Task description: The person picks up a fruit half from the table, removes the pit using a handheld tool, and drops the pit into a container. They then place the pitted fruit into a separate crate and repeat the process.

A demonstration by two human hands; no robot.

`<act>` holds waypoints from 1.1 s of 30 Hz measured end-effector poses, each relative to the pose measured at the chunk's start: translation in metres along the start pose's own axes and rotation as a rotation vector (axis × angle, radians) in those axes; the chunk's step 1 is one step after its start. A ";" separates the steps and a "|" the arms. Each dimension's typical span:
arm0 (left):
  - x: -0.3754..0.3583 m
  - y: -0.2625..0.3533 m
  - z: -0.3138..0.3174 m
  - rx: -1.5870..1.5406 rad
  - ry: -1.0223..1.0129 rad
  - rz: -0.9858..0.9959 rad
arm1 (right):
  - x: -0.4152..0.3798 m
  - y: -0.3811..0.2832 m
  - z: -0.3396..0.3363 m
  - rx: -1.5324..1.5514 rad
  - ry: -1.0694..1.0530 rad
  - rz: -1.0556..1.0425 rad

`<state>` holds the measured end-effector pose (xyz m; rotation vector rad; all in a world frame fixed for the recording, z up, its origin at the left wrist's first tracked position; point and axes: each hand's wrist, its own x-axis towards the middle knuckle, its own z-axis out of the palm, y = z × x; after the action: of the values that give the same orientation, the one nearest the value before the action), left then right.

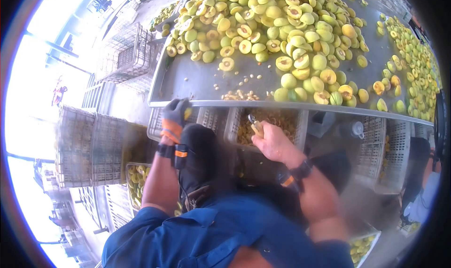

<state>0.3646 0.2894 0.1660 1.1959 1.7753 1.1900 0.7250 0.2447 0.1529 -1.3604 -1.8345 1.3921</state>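
My left hand point(176, 115), in a dark glove with an orange cuff, is closed around a yellow-green piece of fruit point(188, 113) at the near edge of the metal table point(197, 87). Bare and curled, my right hand point(271, 141) grips the wooden handle of a small pitting tool point(255, 125), whose metal loop points up and left. Below that tool is a crate point(232, 125) holding brown pits. Halved fruits point(282, 28) are heaped on the table, many cut side up. Several loose pits point(240, 95) lie near the table's edge.
Stacked crates point(89, 148) stand at the left, with a crate of fruit point(137, 178) beside them. More crates point(394, 150) are under the table at the right, near a clear container point(357, 129). Another person point(423, 197) is partly visible at the right edge.
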 end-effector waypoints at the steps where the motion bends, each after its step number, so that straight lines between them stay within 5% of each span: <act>1: 0.004 0.011 -0.016 0.416 0.031 -0.027 | -0.001 -0.003 -0.001 0.015 0.008 -0.020; 3: 0.024 0.005 -0.027 0.804 0.150 0.231 | -0.002 -0.011 -0.001 0.038 0.014 -0.056; 6: 0.053 0.037 0.031 0.417 0.127 0.282 | 0.003 -0.018 0.003 0.003 -0.044 -0.025; 7: 0.073 0.039 0.051 0.432 0.018 0.167 | 0.005 -0.020 0.004 0.003 -0.056 -0.023; 8: 0.095 0.035 0.076 0.640 0.031 0.343 | 0.007 -0.019 0.005 0.024 -0.063 -0.029; 11: 0.162 0.019 0.151 0.732 -0.207 0.173 | 0.015 -0.025 0.001 0.058 -0.088 0.043; 15: 0.180 -0.005 0.151 0.490 -0.402 0.092 | 0.022 -0.022 -0.002 0.081 -0.049 0.004; 22: 0.036 0.068 0.134 -0.232 -0.542 -0.036 | 0.040 -0.026 -0.007 0.129 0.222 -0.061; 33: -0.062 0.084 0.150 -0.090 -0.274 0.105 | 0.023 -0.011 0.008 0.105 0.340 -0.158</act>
<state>0.5450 0.2911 0.1947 1.3420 1.4578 1.0942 0.7045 0.2612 0.1552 -1.2782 -1.5847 1.0847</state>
